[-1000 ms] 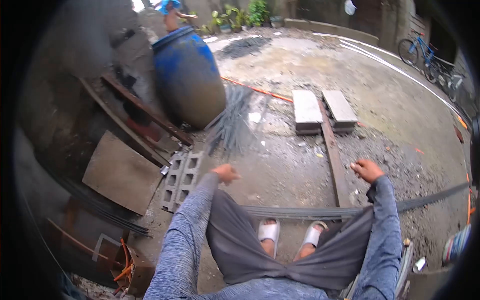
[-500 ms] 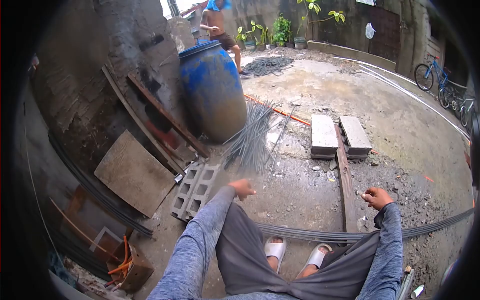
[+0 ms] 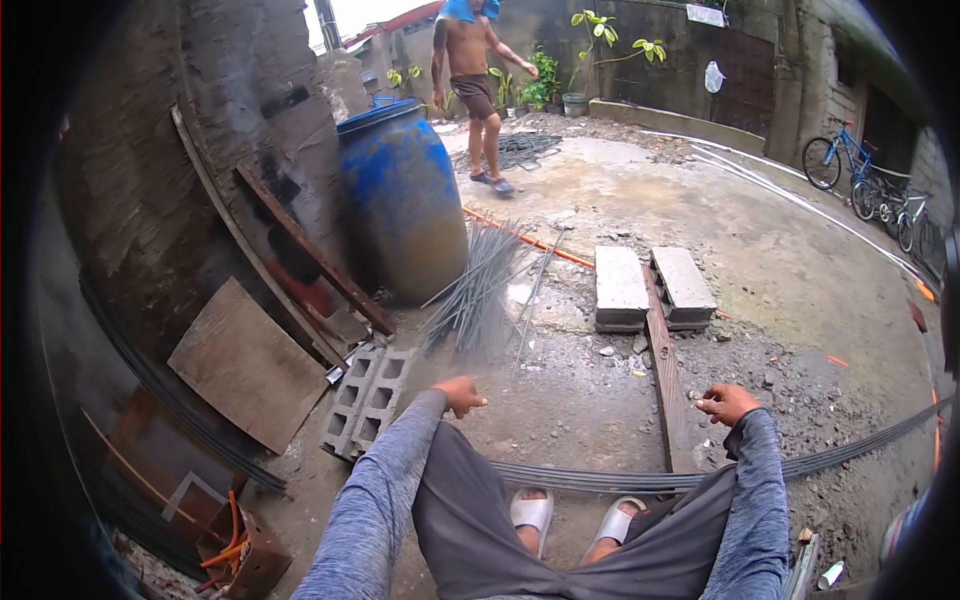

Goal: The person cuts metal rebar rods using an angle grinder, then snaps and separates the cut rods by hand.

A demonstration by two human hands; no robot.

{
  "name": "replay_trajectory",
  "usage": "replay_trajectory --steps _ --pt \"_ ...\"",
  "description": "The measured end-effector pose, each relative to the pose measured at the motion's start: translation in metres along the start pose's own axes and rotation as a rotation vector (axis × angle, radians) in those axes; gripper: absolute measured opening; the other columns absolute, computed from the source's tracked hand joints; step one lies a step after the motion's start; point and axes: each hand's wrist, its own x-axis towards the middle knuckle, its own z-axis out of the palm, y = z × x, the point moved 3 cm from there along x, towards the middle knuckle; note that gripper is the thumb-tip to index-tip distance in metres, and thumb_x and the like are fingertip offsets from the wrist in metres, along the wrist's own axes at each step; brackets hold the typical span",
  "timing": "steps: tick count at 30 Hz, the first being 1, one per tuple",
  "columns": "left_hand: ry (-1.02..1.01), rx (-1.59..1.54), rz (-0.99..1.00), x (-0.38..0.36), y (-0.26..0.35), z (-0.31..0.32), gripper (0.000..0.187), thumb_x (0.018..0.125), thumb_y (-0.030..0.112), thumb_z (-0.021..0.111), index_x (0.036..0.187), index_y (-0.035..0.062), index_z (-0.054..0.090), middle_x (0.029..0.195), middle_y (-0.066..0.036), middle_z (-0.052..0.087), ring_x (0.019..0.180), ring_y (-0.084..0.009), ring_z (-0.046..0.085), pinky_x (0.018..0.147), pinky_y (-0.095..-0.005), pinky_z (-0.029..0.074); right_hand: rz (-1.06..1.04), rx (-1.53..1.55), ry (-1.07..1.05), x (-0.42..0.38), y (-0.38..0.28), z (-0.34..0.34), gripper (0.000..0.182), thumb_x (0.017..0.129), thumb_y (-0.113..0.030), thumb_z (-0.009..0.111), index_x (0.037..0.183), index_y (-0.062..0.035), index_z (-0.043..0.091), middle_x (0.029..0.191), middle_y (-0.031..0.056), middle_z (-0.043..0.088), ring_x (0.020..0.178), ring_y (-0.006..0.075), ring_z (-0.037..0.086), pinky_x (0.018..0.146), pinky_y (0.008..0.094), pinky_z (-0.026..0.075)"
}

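My left hand (image 3: pixel 461 397) hangs off my left knee, its fingers curled in; anything inside them is hidden. The two-row hollow concrete block (image 3: pixel 368 400) stands on the ground to its left. Over my right knee, my right hand (image 3: pixel 728 403) is closed with thumb and fingertips together, and I cannot make out anything in it. A wooden plank (image 3: pixel 665 385) lies on the ground between the hands, to the left of my right hand. Below both hands, a bundle of long dark steel bars (image 3: pixel 600 480) runs across in front of my sandals.
Two concrete blocks (image 3: pixel 622 288) flank the plank's far end. Cut steel rods (image 3: pixel 480 285) lie in a pile beside a blue drum (image 3: pixel 400 200). A shirtless person (image 3: pixel 472 80) walks behind it. Boards lean on the left wall; bicycles (image 3: pixel 850 160) stand at right.
The other person has stepped out from behind the drum towards the right and now shows fully. My view has shifted slightly; my hands keep nearly the same pose over my knees.
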Motion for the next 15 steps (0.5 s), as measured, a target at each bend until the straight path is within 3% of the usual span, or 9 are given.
replay_trajectory --steps 5,8,14,15 --pt "-0.009 0.036 -0.003 0.002 -0.001 0.0 0.059 0.096 0.055 0.064 0.122 0.0017 0.067 0.094 -0.009 0.075 0.082 -0.0187 0.075 0.063 -0.0343 0.054 -0.025 -0.034 -0.024 0.011 0.013 0.004 0.047 0.094 -0.042 0.071 0.112 0.0011 0.069 0.095 0.0133 0.074 0.076 0.0186 0.073 0.07 0.0369 0.057" --pt "0.061 -0.053 0.065 -0.009 0.007 0.0 0.052 0.097 0.044 0.066 0.1 -0.0079 0.07 0.077 -0.012 0.071 0.067 -0.0207 0.069 0.061 -0.0373 0.055 -0.023 -0.027 -0.001 0.009 0.014 0.004 0.048 0.094 -0.044 0.07 0.111 0.0009 0.07 0.092 0.0164 0.075 0.074 0.0219 0.074 0.072 0.0394 0.057" --pt "0.057 -0.011 0.032 0.002 -0.001 0.0 0.054 0.096 0.047 0.068 0.109 -0.0051 0.072 0.086 -0.011 0.074 0.07 -0.0192 0.07 0.062 -0.0362 0.056 -0.019 -0.136 0.018 0.018 0.023 0.007 0.053 0.092 -0.052 0.069 0.115 -0.0041 0.071 0.088 0.0145 0.075 0.075 0.0225 0.073 0.073 0.0393 0.057" --pt "0.046 0.007 0.02 0.0 0.0 0.0 0.054 0.096 0.047 0.069 0.111 -0.0042 0.072 0.087 -0.01 0.074 0.07 -0.0188 0.071 0.062 -0.0359 0.056 0.004 -0.025 -0.043 0.019 0.025 0.01 0.054 0.092 -0.054 0.068 0.115 -0.0054 0.072 0.088 0.0146 0.075 0.077 0.0245 0.073 0.077 0.0402 0.057"
